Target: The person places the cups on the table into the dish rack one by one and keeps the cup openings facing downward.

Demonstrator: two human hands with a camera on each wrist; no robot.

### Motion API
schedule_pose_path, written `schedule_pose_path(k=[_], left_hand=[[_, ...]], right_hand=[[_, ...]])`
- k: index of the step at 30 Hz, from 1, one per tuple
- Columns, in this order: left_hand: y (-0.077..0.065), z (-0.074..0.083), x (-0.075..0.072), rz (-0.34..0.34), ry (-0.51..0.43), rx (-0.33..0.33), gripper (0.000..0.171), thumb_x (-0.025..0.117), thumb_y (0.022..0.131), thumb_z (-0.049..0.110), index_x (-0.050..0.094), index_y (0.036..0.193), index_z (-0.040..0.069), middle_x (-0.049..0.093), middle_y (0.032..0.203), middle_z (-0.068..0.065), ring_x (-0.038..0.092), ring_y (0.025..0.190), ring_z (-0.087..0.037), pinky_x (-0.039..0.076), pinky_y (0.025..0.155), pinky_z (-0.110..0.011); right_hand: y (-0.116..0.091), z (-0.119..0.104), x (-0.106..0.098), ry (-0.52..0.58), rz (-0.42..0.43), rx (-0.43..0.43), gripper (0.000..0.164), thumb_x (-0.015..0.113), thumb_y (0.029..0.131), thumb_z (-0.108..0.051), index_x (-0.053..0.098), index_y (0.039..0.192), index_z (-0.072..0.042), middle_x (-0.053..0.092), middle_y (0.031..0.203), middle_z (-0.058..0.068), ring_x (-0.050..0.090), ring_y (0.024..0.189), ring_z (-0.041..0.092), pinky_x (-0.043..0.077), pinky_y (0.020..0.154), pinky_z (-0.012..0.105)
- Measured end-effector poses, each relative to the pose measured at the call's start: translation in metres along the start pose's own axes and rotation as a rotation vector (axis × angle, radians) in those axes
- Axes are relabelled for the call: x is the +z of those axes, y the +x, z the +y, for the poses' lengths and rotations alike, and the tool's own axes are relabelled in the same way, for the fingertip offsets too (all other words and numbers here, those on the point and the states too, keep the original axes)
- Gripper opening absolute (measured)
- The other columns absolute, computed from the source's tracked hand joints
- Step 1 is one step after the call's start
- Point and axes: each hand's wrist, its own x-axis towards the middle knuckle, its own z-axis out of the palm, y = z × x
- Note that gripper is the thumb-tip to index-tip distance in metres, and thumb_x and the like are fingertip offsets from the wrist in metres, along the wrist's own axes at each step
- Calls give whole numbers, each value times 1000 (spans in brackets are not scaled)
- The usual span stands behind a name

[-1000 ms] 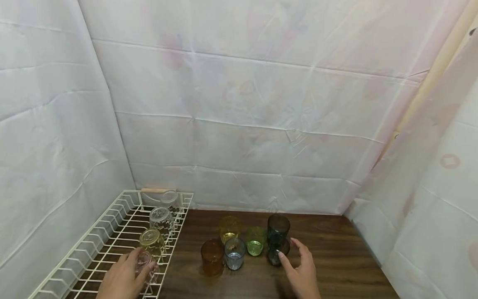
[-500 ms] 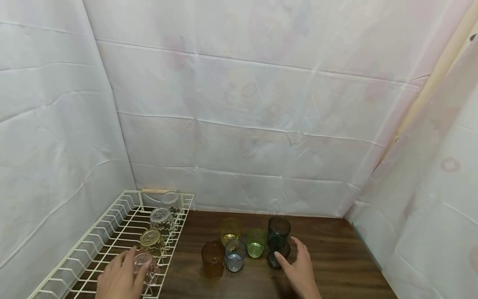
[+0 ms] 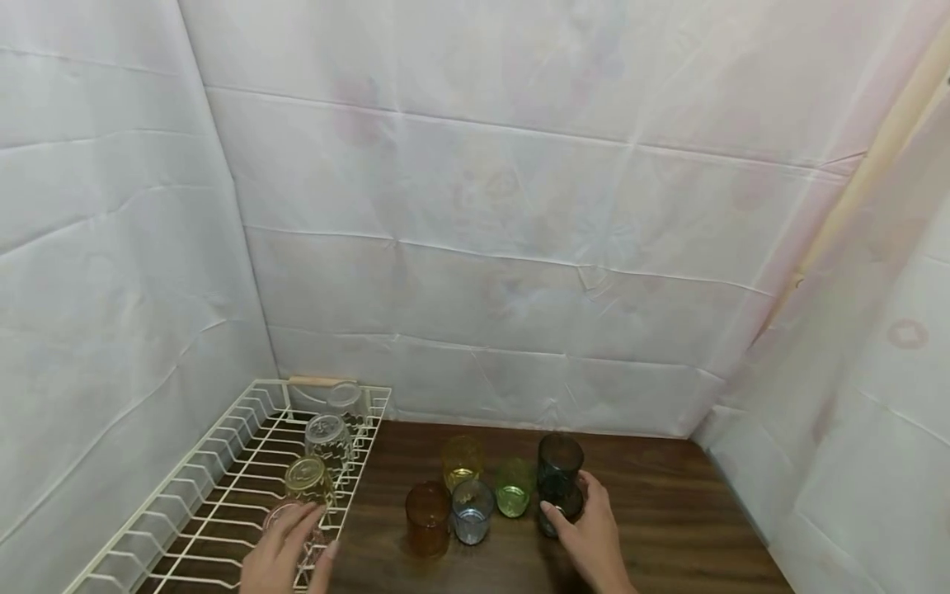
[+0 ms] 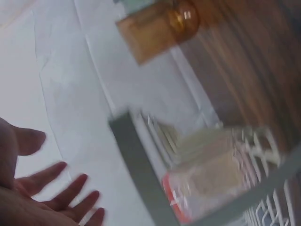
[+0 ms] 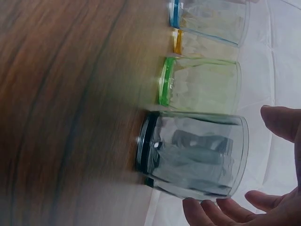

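My left hand (image 3: 282,557) hovers over the near end of the rack with fingers parted. Just past it a pink glass (image 4: 207,183) stands upside down on the wires; the left wrist view shows a gap between glass and fingers. My right hand (image 3: 595,536) curves loosely about the nearer of two dark grey glasses (image 5: 195,155), thumb on one side and fingers on the other. In the right wrist view its thumb is apart from the glass, and the fingertips (image 5: 195,212) lie at or close to the side. Whether they touch, I cannot tell.
Behind the pink glass, a yellowish glass (image 3: 308,478) and two clear glasses (image 3: 328,437) stand inverted on the white wire rack (image 3: 185,487). Upright on the wooden table (image 3: 668,495) are amber (image 3: 428,524), bluish (image 3: 472,516), yellow (image 3: 462,466) and green (image 3: 514,491) glasses. White sheeting surrounds it all.
My left hand has let go of the pink glass, now on the rack, and drawn back slightly rightward. My right hand has stayed by the dark glass, edging closer round it.
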Motion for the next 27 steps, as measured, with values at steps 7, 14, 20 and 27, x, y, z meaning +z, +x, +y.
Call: schedule_pose_path(k=[7, 14, 20, 27], left_hand=[[-27, 9, 34, -7, -103, 207, 53, 54, 108, 54, 79, 107, 7, 76, 107, -10, 71, 120, -7, 48, 108, -11], [-48, 23, 42, -106, -30, 165, 62, 45, 108, 63, 81, 96, 13, 77, 98, -6, 74, 120, -8, 58, 74, -16], [-83, -10, 63, -83, -151, 241, 46, 57, 107, 59, 82, 117, 22, 69, 135, 11, 60, 138, 4, 51, 101, -8], [-63, 6, 43, -194, -172, 193, 36, 72, 95, 54, 81, 113, 23, 73, 123, 11, 56, 135, 14, 48, 99, -6]], right_hand=[[7, -2, 5, -44, -11, 28, 87, 83, 93, -41, 40, 154, 5, 51, 148, 33, 57, 134, 55, 52, 103, 68], [11, -2, 10, -115, -11, -5, 75, 83, 93, -35, 52, 147, 6, 55, 147, 32, 63, 127, 53, 56, 99, 65], [13, -6, 8, -184, -27, -35, 73, 82, 91, -36, 57, 142, 10, 62, 137, 29, 70, 115, 47, 61, 91, 60], [15, -10, 4, -229, -45, -48, 73, 80, 87, -35, 60, 141, 10, 64, 134, 27, 72, 110, 45, 62, 88, 58]])
